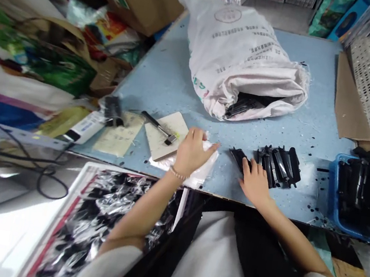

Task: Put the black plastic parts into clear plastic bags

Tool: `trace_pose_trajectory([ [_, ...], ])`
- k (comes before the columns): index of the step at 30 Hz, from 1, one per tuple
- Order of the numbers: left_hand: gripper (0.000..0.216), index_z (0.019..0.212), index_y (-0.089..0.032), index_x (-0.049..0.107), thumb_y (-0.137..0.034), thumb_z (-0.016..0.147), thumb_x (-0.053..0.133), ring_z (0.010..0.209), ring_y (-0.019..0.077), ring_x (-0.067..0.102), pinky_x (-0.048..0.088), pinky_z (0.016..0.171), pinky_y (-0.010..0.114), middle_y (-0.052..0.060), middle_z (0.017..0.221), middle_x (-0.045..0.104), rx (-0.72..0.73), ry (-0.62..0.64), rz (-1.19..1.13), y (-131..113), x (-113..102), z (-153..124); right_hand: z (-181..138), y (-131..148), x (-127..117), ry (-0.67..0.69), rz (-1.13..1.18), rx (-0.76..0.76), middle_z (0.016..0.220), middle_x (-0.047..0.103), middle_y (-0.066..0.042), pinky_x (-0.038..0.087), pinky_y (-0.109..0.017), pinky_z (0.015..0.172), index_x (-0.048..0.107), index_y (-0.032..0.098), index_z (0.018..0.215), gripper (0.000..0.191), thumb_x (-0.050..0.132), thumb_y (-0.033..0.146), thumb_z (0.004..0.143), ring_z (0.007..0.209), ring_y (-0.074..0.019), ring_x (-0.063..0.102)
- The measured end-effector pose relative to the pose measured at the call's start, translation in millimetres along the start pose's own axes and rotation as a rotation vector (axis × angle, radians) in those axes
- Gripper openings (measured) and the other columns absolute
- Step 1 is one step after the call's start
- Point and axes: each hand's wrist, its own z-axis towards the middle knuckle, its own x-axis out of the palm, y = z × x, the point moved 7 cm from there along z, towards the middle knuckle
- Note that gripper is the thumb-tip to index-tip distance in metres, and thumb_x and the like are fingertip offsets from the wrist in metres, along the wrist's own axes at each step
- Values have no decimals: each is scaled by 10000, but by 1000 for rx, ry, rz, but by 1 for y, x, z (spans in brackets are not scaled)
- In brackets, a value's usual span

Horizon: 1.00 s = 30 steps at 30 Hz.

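My left hand (192, 151) lies on a stack of clear plastic bags (202, 171) near the front edge of the blue table (158, 83), fingers curled on the top bag. My right hand (254, 180) rests to the right, fingers stretched over a row of black plastic clips (277, 165). One fingertip touches the leftmost black piece (237, 155).
A big white woven sack (243, 59) lies open at the table's middle, with black parts inside. A blue bin (361, 199) of black parts stands at the right edge. A small hammer (158, 127) lies on a card at left. A crate (74, 191) of bagged items sits below the table.
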Motion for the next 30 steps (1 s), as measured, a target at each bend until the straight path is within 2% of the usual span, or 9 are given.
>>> trace_pose_trajectory([
  [3, 579, 1070, -152, 499, -595, 800, 756, 1165, 410, 577, 497, 979, 555, 213, 1165, 571, -137, -117, 25, 28, 4, -54, 5, -6, 1, 47, 29, 29, 1301, 624, -302, 454, -480, 926, 395, 7, 1529, 745, 706, 250, 897, 1121, -395, 594],
  [5, 480, 1070, -152, 487, -474, 831, 750, 1230, 404, 545, 485, 1013, 557, 226, 1200, 552, -165, -185, -8, 42, 8, -72, 12, -17, -3, 71, 147, 73, 1191, 682, -266, 464, -477, 934, 481, 12, 1462, 647, 701, 233, 895, 1104, -382, 615],
  [8, 130, 1001, -183, 525, -238, 911, 602, 1165, 309, 600, 532, 974, 469, 182, 1177, 589, -106, -193, -93, 51, 10, -78, 18, -23, -4, 162, 716, 120, 1147, 726, -168, 524, -408, 863, 611, 133, 1323, 459, 671, 347, 922, 1034, -306, 669],
  [13, 302, 1055, -175, 667, -71, 898, 431, 1132, 258, 670, 562, 1003, 437, 134, 1148, 699, 18, -98, -182, 57, 12, -70, 9, 57, 15, 784, 1980, 15, 1038, 760, -136, 545, -227, 545, 632, 139, 1167, 494, 652, 558, 905, 795, -199, 739],
  [16, 366, 1146, -152, 685, -70, 862, 468, 1212, 279, 656, 554, 1057, 465, 147, 1255, 689, 12, -77, -210, 70, 11, -65, 3, 100, 44, 1132, 2240, 221, 985, 768, -133, 557, -161, 510, 597, 128, 1142, 390, 530, 489, 1009, 744, -161, 754],
  [20, 463, 1347, -135, 618, -88, 928, 427, 1349, 285, 575, 485, 1159, 489, 175, 1396, 615, 53, -41, -171, 66, 3, -73, 5, 114, 70, 1322, 2330, 419, 931, 760, -119, 560, -165, 470, 560, 130, 1150, 386, 412, 476, 1065, 681, -158, 744],
  [23, 577, 1508, -176, 480, -49, 957, 367, 1412, 252, 523, 468, 1184, 456, 163, 1486, 552, 264, 13, -217, 24, -1, -93, 15, 103, 71, 1192, 2393, 446, 896, 747, -104, 520, -158, 422, 575, 141, 1103, 365, 517, 491, 1020, 631, -141, 700],
  [28, 705, 1630, -296, 240, -35, 982, 339, 1417, 208, 521, 494, 1164, 411, 123, 1514, 525, 423, 84, -377, -47, 6, -117, 32, 52, 59, 332, 2201, 567, 746, 642, 46, 485, -172, 462, 577, 226, 948, 301, 760, 429, 822, 594, -105, 605],
  [30, 735, 1641, -293, 185, -61, 973, 383, 1436, 221, 500, 485, 1172, 424, 135, 1543, 487, 387, 111, -411, -58, 14, -112, 31, 36, 45, 127, 1974, 481, 806, 633, 54, 488, -210, 517, 592, 249, 994, 341, 748, 485, 804, 669, -123, 605],
])
